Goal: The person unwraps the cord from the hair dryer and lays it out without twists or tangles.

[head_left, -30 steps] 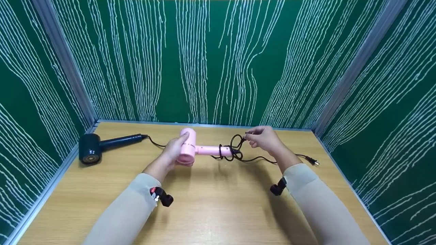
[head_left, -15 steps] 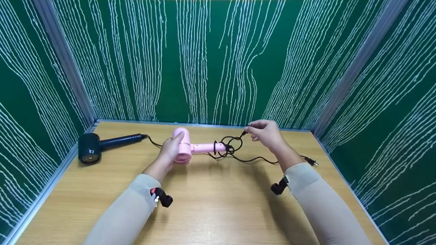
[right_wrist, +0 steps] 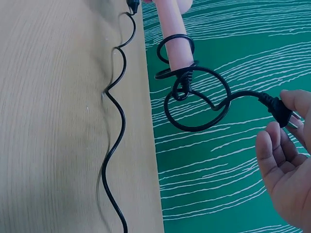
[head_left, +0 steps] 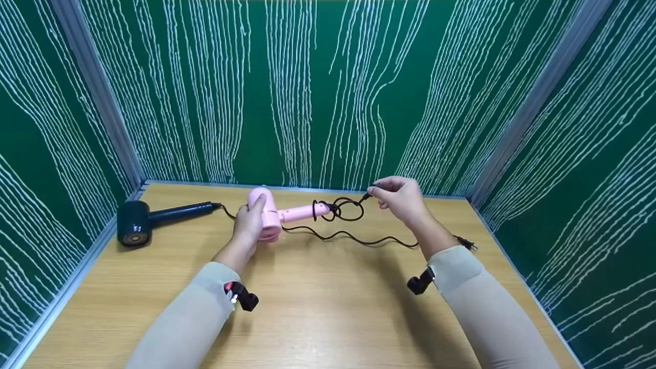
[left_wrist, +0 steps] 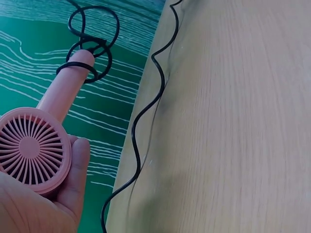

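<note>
A pink hair dryer (head_left: 269, 219) is held above the table by my left hand (head_left: 246, 225), which grips its round barrel with the thumb along the side. In the left wrist view the vented end (left_wrist: 30, 148) faces the camera. The black cord (right_wrist: 192, 128) is wound loosely in loops about the end of the pink handle (right_wrist: 179, 51). Between thumb and fingers my right hand (head_left: 402, 201) pinches the black plug (right_wrist: 280, 112) of that cord, off to the right of the loops. In the right wrist view the prongs point into the hand.
A dark hair dryer (head_left: 134, 223) lies at the table's left. Its wavy cord (head_left: 369, 242) runs behind my left hand across the wooden table (head_left: 318, 307) to a plug (head_left: 467, 243) at the right. Green, white-streaked walls (head_left: 328, 102) enclose the back and sides.
The pink hair dryer has moved left and its handle now tilts up to the right. My right hand has risen slightly with the plug, and the loops have shifted towards the handle's end.
</note>
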`<action>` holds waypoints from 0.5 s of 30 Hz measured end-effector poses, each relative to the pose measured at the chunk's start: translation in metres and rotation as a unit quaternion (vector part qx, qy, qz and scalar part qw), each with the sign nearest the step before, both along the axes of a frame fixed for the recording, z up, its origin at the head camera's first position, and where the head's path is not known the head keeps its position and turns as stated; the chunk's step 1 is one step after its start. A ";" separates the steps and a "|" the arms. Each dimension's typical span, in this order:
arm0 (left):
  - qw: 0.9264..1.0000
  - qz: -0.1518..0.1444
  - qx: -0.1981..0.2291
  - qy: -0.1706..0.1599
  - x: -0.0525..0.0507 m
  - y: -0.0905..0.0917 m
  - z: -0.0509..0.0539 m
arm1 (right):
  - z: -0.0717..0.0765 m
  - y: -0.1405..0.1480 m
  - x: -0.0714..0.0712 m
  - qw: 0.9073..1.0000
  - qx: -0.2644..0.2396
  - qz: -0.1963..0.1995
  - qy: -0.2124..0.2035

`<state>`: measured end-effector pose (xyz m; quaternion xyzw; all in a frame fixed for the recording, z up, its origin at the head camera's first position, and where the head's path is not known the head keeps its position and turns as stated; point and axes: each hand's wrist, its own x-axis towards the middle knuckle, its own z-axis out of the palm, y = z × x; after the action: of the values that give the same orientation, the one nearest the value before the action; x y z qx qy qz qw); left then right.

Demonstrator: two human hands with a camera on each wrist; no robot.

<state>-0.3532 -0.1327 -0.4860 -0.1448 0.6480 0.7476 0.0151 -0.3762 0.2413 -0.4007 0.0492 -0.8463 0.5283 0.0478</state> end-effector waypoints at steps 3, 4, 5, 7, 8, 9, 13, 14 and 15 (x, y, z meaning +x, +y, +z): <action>1.000 -0.004 0.001 -0.003 -0.001 -0.002 0.001 | 0.000 0.001 0.000 1.000 0.002 -0.012 0.013; 1.000 -0.007 0.001 -0.004 -0.001 -0.002 0.001 | -0.001 0.002 0.000 1.000 0.003 -0.015 0.018; 1.000 -0.010 0.001 -0.005 -0.001 -0.003 0.001 | -0.001 0.003 0.000 1.000 0.004 -0.019 0.022; 1.000 -0.013 0.000 -0.007 -0.001 -0.004 0.002 | -0.001 0.004 0.000 0.999 0.005 -0.025 0.028; 1.000 -0.014 0.000 -0.008 -0.001 -0.005 0.002 | -0.001 0.004 0.000 0.999 0.004 -0.026 0.031; 1.000 -0.014 -0.001 -0.008 -0.001 -0.005 0.002 | 0.000 0.005 0.000 0.999 0.002 -0.027 0.032; 1.000 -0.003 -0.003 -0.006 0.000 -0.005 0.001 | 0.000 0.006 0.002 0.999 -0.010 -0.025 0.031; 1.000 0.003 -0.002 -0.005 0.000 -0.004 0.000 | 0.000 0.005 0.003 0.999 -0.013 -0.023 0.030; 1.000 0.011 0.002 -0.001 0.000 -0.004 0.000 | 0.000 0.005 0.003 0.999 -0.016 -0.021 0.029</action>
<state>-0.3537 -0.1362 -0.4861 -0.1527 0.6447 0.7490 0.0084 -0.3731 0.2467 -0.4002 0.0460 -0.8369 0.5389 0.0838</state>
